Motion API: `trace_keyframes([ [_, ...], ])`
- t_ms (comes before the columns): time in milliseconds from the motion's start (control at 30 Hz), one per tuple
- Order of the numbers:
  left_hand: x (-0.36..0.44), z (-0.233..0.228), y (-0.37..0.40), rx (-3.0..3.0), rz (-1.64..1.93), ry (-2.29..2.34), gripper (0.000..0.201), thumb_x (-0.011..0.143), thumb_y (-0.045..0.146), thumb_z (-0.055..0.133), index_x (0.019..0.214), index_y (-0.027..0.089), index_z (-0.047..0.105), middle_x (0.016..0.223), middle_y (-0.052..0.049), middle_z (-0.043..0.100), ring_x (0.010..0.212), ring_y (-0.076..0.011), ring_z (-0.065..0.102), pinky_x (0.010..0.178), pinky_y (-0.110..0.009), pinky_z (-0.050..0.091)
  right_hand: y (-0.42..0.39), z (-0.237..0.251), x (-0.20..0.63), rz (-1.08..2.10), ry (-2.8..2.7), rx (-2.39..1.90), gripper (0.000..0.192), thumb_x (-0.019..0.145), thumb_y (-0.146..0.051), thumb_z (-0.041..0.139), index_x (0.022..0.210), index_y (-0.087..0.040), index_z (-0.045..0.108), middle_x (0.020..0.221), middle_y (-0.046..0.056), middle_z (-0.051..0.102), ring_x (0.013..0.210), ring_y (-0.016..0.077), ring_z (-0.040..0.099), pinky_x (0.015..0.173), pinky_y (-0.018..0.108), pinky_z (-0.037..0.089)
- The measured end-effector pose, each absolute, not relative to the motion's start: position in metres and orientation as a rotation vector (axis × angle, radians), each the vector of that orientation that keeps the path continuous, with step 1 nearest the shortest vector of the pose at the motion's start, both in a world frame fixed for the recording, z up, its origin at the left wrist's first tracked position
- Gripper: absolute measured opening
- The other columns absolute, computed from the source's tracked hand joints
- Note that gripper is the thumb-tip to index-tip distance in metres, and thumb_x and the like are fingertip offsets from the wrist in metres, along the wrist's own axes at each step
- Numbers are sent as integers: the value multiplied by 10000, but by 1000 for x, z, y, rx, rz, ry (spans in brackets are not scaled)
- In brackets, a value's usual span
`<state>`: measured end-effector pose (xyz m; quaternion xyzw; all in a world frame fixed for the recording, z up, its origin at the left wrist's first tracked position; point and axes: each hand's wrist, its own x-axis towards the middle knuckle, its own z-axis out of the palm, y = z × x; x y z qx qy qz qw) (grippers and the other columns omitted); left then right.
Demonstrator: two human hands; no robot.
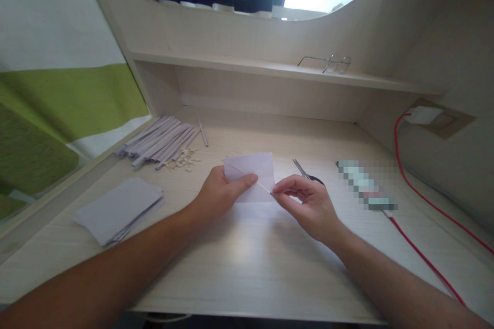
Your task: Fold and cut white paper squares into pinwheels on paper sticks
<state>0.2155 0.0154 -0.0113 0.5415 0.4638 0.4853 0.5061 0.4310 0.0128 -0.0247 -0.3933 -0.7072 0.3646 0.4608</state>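
A small sheet of white paper (258,164) is held up over the middle of the desk. My left hand (219,187) grips its left side, thumb lying across the front. A thin white line runs diagonally down the paper under that thumb; whether it is a rolled edge or a slim stick I cannot tell. At the lower right end of this line, my right hand (309,203) pinches the paper's corner between thumb and fingertips. Scissors (303,168) with dark handles lie just behind my right hand, which partly covers them.
Left on the desk (231,282) lie a stack of paper sheets (121,211), a pile of rolled paper tubes (158,141) and small pale scraps (183,160). A phone (365,185) with a red cable (424,262) sits right. Glasses (335,64) rest on the shelf (239,68).
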Motion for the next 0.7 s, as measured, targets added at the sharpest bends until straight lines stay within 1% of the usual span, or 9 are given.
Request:
trace_keyframes([
  [100, 215, -12, 16, 1305, 1165, 1127, 285, 779, 383, 806, 920, 137, 781, 893, -72, 804, 747, -206, 721, 664, -282, 555, 13, -25, 430, 910, -1714, -964, 38, 856, -237, 758, 858, -208, 732, 841, 37, 745, 772, 180, 695, 728, 328, 579],
  [200, 216, -11, 15, 1301, 1164, 1133, 307, 779, 395, 806, 932, 130, 780, 904, -80, 804, 755, -216, 722, 671, -292, 558, 13, -26, 430, 923, -1688, -953, 98, 847, -247, 777, 901, -214, 702, 844, 27, 716, 762, 170, 677, 723, 318, 574],
  [367, 217, -10, 14, 1290, 1162, 1136, 326, 758, 399, 817, 926, 122, 783, 892, -87, 804, 756, -230, 726, 663, -298, 554, 14, -24, 429, 930, -1663, -940, 175, 834, -286, 805, 911, -217, 664, 806, 11, 672, 721, 164, 645, 668, 304, 564],
  [467, 216, -12, 15, 1290, 1164, 1130, 313, 765, 398, 811, 922, 128, 783, 897, -82, 805, 754, -221, 725, 678, -299, 559, 14, -25, 429, 976, -1642, -924, 169, 842, -294, 803, 881, -213, 659, 800, 14, 672, 716, 166, 645, 660, 307, 570],
  [700, 215, -15, 17, 1298, 1173, 1124, 275, 790, 380, 796, 909, 133, 782, 873, -68, 805, 730, -199, 718, 677, -284, 553, 16, -28, 430, 1087, -1585, -875, 77, 889, -243, 728, 882, -208, 659, 803, 14, 690, 742, 176, 687, 719, 336, 586],
])
